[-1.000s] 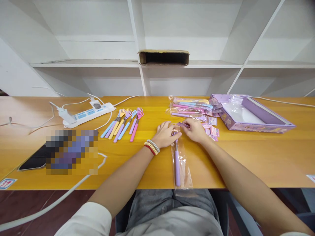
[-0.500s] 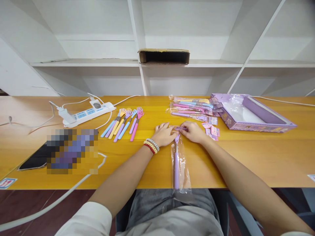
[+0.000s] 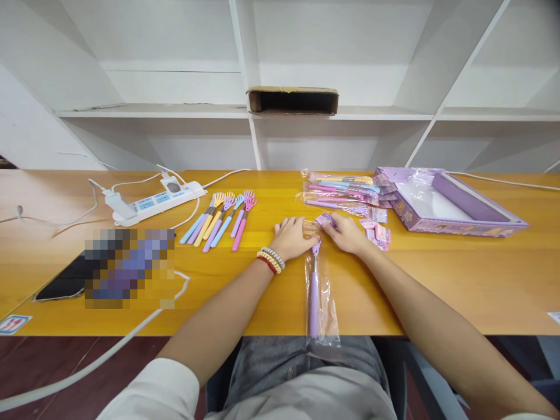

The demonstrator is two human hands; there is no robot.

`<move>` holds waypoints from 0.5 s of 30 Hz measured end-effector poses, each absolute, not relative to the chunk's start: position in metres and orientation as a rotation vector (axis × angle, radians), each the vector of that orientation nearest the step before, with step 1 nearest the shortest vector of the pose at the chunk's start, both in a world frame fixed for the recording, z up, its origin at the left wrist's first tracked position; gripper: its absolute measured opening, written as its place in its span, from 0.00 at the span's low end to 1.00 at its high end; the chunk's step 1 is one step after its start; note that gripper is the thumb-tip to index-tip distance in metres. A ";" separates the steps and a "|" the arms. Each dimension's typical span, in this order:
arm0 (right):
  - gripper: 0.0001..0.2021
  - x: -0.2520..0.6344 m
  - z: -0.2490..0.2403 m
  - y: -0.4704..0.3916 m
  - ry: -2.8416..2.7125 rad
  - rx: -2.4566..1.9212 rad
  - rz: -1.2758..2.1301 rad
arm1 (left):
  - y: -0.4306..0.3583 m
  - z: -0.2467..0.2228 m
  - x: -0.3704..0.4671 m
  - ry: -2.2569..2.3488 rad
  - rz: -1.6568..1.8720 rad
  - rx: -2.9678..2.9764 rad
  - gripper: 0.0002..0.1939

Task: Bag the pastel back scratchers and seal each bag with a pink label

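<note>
Sleeve of clear plastic film (image 3: 329, 306) lies lengthwise at the near middle of the yellow wood-grain counter (image 3: 271, 300), lower end hanging over the edge. Inside it, a purple back scratcher with claw-shaped head and long smooth handle (image 3: 314, 303), head pointing away from the wearer. Near left: thick white cable (image 3: 120, 341) crossing the edge, black flat device (image 3: 63, 275) beyond, part of that area pixelated.

Further out, left: loose scratchers in blue, yellow, purple and pink (image 3: 221, 232), side by side, claws away; behind and left of them, white power strip (image 3: 153, 204) with plugs in. Right: small pink-purple printed cards (image 3: 381, 233) near the right wrist; behind these, a pile of film-wrapped scratchers (image 3: 341, 186) against an open purple printed box (image 3: 464, 226). Farthest: white shelving (image 3: 245, 58) with a brown cardboard box (image 3: 293, 90).

Hands: left hand (image 3: 291, 240) palm down, fingers loosely extended, thumb over the sleeve by the claw; whether it presses, cannot tell. Right hand (image 3: 347, 234) pinches a purple printed card (image 3: 324, 220) beside the sleeve's far end.
</note>
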State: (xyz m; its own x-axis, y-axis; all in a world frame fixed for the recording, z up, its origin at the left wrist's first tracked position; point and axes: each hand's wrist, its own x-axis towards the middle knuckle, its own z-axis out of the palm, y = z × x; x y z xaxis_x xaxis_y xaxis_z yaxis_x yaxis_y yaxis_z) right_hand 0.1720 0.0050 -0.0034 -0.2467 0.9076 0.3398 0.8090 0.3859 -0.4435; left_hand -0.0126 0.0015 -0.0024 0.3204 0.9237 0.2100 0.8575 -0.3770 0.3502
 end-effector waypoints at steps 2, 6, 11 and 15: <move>0.13 0.172 -0.003 0.005 -2.093 -1.493 0.258 | 0.001 -0.002 -0.012 1.648 0.589 2.395 0.34; 0.14 0.172 -0.003 0.004 -2.074 -1.487 0.293 | -0.001 -0.001 -0.010 1.619 0.652 2.399 0.30; 0.14 0.171 -0.003 0.005 -2.027 -1.493 0.310 | -0.001 -0.001 -0.010 1.579 0.722 2.404 0.26; 0.16 0.172 -0.004 0.008 -1.945 -1.477 0.358 | 0.000 -0.001 -0.011 1.563 0.721 2.377 0.27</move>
